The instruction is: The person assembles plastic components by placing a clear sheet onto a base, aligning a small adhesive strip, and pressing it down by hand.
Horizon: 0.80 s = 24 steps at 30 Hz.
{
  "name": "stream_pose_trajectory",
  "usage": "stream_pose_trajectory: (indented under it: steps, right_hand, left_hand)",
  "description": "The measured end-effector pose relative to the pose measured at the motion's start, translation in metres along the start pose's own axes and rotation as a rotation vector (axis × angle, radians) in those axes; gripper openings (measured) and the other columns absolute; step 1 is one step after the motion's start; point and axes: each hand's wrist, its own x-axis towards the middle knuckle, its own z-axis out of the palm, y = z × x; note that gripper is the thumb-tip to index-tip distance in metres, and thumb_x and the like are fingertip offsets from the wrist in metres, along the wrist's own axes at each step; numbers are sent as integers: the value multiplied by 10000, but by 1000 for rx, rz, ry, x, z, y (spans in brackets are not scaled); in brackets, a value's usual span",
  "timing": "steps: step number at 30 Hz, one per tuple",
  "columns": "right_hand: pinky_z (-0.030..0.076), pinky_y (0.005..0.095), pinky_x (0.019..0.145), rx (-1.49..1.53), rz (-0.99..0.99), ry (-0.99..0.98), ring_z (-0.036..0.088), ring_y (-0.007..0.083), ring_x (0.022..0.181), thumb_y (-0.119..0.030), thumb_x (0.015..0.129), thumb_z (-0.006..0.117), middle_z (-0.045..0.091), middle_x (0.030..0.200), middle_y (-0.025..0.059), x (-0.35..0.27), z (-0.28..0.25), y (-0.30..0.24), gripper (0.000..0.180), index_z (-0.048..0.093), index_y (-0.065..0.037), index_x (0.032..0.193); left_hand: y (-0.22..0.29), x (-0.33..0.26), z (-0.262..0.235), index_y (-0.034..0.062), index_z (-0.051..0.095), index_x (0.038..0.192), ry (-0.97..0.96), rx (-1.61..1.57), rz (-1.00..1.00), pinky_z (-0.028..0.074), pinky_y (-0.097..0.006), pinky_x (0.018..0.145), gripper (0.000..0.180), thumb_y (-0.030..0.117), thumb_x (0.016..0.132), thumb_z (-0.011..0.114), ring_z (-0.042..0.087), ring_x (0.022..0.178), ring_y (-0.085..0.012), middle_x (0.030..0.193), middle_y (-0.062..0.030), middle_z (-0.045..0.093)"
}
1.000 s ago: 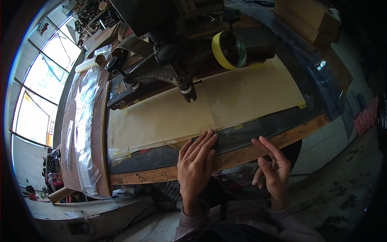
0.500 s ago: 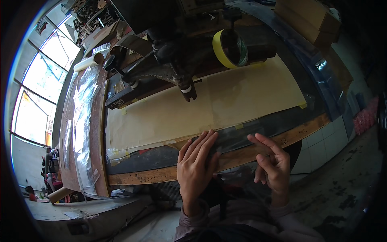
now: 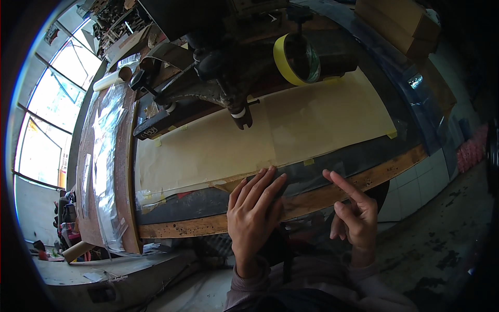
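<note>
My left hand (image 3: 252,214) lies flat at the near edge of a long tan paper sheet (image 3: 218,148), its fingers stretched out and fingertips on or just above that edge. Small yellow tape pieces (image 3: 309,162) mark the sheet's border. To the right, my right hand (image 3: 356,218) hovers by the wooden front edge (image 3: 187,229) of the table, index finger extended and the others partly curled. Nothing shows in either hand. Over the sheet hangs the dark metal arm (image 3: 240,117) of a machine, with a forked tip.
A yellow tape roll (image 3: 284,62) hangs from the machine at the back. Shiny plastic film (image 3: 108,140) covers a board on the left, near a cardboard tube (image 3: 112,78). An open cardboard box (image 3: 397,23) and blue plastic sheeting (image 3: 410,99) are at the right.
My right hand has moved slightly right, and its index finger is straighter. The left hand's fingers have spread a little while staying at the sheet's edge.
</note>
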Motion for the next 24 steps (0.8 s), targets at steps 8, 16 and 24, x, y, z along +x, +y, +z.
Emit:
stream_pose_trajectory:
  steps: [8,16,24]
  right_hand:
    - [379,176,372,42,35,-2,603,90,486,13,886,457,481,1359,215,7,-3,6,477,419,25,1361]
    - [394,195,400,-224,10,72,586,84,508,-41,920,500,605,1085,127,10,8,1,395,496,-26,1315]
    - [442,296,577,-775,-234,138,553,139,682,-53,929,531,578,809,86,20,7,-3,296,579,-29,1220]
  left_hand:
    - [4,1,-1,122,652,1150,9,-37,-42,390,-393,1010,398,146,754,678,550,1191,-223,1227,-46,622]
    - [4,1,0,113,647,1161,7,-32,-58,390,-393,1010,412,148,751,682,550,1191,-227,1223,-47,624]
    - [5,2,1,121,654,1151,-3,-10,-57,388,-405,1011,423,156,732,696,549,1192,-228,1227,-49,621]
